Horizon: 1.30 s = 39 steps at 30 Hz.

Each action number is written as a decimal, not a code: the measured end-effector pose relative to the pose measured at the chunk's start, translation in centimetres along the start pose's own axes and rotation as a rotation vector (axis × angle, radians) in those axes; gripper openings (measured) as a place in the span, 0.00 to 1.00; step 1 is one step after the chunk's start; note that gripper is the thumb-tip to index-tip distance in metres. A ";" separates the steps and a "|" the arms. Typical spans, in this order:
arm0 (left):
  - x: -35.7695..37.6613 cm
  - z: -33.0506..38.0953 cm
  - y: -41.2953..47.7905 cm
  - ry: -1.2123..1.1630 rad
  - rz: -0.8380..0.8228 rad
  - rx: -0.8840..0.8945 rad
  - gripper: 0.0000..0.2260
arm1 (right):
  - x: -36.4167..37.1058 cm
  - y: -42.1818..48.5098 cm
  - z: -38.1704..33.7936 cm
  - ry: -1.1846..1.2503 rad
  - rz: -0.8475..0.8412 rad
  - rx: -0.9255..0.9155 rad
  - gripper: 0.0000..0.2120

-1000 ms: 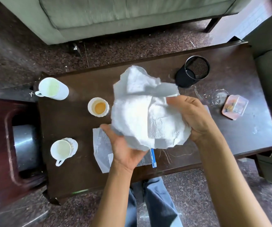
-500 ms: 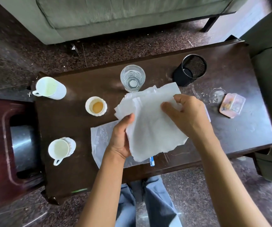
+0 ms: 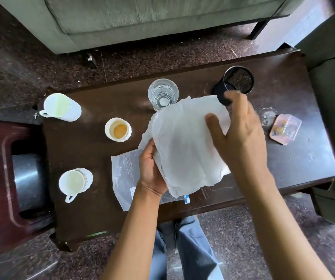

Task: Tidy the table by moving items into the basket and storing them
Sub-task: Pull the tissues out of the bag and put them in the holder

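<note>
A stack of white paper napkins (image 3: 184, 146) is held flat above the middle of the dark wooden table (image 3: 93, 154). My left hand (image 3: 152, 168) grips the stack's lower left edge. My right hand (image 3: 237, 134) lies over its right side, thumb on top and fingers spread and blurred. Under the napkins a clear plastic bag (image 3: 124, 176) with a blue zip end (image 3: 186, 199) lies on the table. A black mesh cup (image 3: 236, 82) stands at the back right, just beyond my right fingers.
A clear glass (image 3: 163, 93) stands behind the napkins. Left of them are a small cup with orange liquid (image 3: 118, 129), a tall white mug (image 3: 62, 107) and a white cup (image 3: 74, 181). A small plastic box (image 3: 285, 128) lies right. A steel pot (image 3: 27, 176) sits in a dark red stand, left.
The crumpled napkins were flattened into a neat stack, lowered toward the table. My right hand has shifted from pinching the stack's upper edge to spreading its fingers over its right side.
</note>
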<state>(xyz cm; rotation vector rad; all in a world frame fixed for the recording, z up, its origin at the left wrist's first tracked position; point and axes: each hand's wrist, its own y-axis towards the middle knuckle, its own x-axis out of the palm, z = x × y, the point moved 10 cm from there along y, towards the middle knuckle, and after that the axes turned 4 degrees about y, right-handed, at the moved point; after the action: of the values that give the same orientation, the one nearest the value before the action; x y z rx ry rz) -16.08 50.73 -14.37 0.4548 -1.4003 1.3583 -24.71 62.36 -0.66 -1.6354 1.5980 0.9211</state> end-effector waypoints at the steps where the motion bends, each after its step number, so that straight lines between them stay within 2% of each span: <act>1: 0.3 0.0 0.0 -0.003 -0.008 -0.007 0.14 | -0.2 -0.5 -1.2 -0.071 0.039 -0.070 0.24; 3: 1.0 -0.1 0.1 0.013 -0.016 -0.020 0.17 | 0.5 -1.7 -3.8 -0.146 0.035 -0.229 0.30; 5: 1.4 0.6 0.3 0.026 -0.014 0.047 0.19 | 3.4 -3.1 -5.3 -0.140 -0.136 -0.347 0.31; 7: 2.5 1.6 0.5 0.027 -0.042 0.147 0.26 | 5.9 -4.3 -5.6 -0.171 -0.267 -0.412 0.31; 9: 4.0 1.7 0.4 -0.005 -0.139 0.154 0.34 | 7.2 -5.1 -5.3 -0.216 -0.302 -0.454 0.31; 11: 4.9 1.3 0.3 0.000 -0.213 0.126 0.37 | 7.7 -5.2 -5.0 -0.243 -0.302 -0.471 0.31; 14: 4.1 0.8 0.2 0.094 -0.215 0.107 0.26 | 8.3 -5.1 -4.6 -0.264 -0.327 -0.461 0.31; 16: 3.2 0.4 0.4 0.112 -0.127 0.055 0.21 | 8.3 -5.0 -4.5 -0.226 -0.336 -0.446 0.31; 18: 1.9 -0.1 0.6 0.098 -0.018 -0.009 0.18 | 7.9 -4.8 -4.6 -0.042 -0.361 -0.433 0.30; 20: 1.3 0.0 0.6 0.068 0.018 -0.033 0.17 | 7.4 -4.5 -4.6 0.075 -0.378 -0.450 0.30; 23: 1.0 0.0 0.5 0.090 0.054 -0.057 0.16 | 7.8 -4.3 -3.8 -0.217 -0.353 -0.529 0.28; 25: 0.8 -0.3 0.6 0.087 0.076 -0.082 0.16 | 8.4 -4.1 -2.7 -0.357 -0.369 -0.514 0.28; 28: 0.5 -0.8 0.8 0.167 0.094 -0.099 0.16 | 8.0 -2.9 -0.5 -0.330 -0.344 -0.401 0.28; 30: 0.5 -1.1 0.9 0.176 0.088 -0.117 0.17 | 7.5 -1.5 2.3 -0.273 -0.319 -0.250 0.28; 32: 0.5 -1.0 1.0 0.160 0.086 -0.119 0.17 | 7.1 -0.5 5.5 -0.066 -0.356 0.009 0.25; 33: 0.5 -0.8 1.1 0.167 0.082 -0.115 0.16 | 6.9 -0.4 7.0 0.148 -0.389 0.171 0.23; 35: 0.8 -0.4 1.2 0.205 0.061 -0.110 0.14 | 7.3 -1.3 8.3 0.805 -0.452 0.474 0.20; 36: 0.9 -0.1 1.3 0.226 0.060 -0.104 0.13 | 7.8 -1.8 8.5 1.042 -0.503 0.546 0.22; 37: 1.0 0.2 1.5 0.250 0.069 -0.088 0.12 | 8.2 -2.2 8.8 1.161 -0.550 0.585 0.26; 39: 1.1 1.0 1.9 0.314 0.087 -0.049 0.12 | 8.8 -2.7 8.9 1.219 -0.634 0.575 0.37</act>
<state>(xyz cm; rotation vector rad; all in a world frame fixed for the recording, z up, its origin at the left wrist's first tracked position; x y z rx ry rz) -18.49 50.82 -14.11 0.1414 -1.2010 1.3943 -22.26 65.27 -12.86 -2.1170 1.5495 -0.9767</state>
